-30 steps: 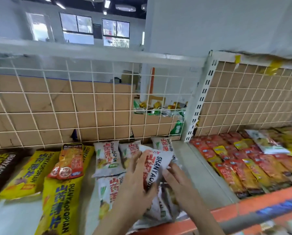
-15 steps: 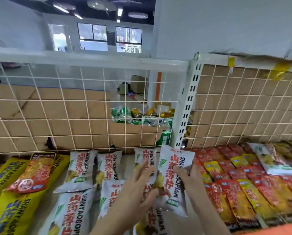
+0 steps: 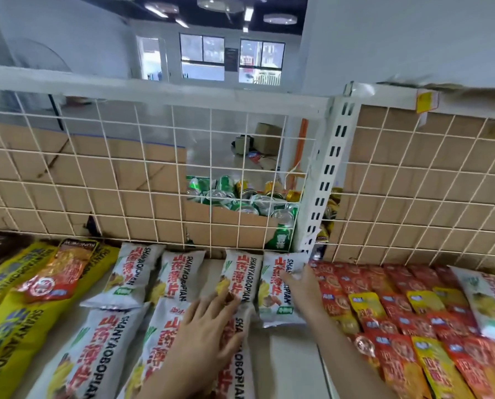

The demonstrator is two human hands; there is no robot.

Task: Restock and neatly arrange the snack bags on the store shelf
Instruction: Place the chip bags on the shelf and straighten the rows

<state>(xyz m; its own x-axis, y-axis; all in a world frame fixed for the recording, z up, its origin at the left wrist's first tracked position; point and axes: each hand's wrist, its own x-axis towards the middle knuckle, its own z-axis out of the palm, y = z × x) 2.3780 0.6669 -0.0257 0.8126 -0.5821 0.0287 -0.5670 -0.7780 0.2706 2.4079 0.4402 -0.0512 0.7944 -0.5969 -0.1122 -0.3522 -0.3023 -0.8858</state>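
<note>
My left fingers [image 3: 226, 301] lie spread flat on a front white bag [image 3: 242, 338]. My right fingers [image 3: 305, 275] rest on the top corner of the back-row bag [image 3: 275, 295], beside the red packets [image 3: 352, 286]; whether they pinch it, I cannot tell. It seems light, puffy and slippery, so I would grip its crimped edges.

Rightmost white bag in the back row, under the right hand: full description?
The white bag is a glossy plastic pouch with red characters, black SHANYAOBOPIAN lettering, a yellow chip picture and a green label. It lies flat, lengthwise toward the wire grid, between a matching bag and the red packets. The right hand pinches its far right corner.
</note>
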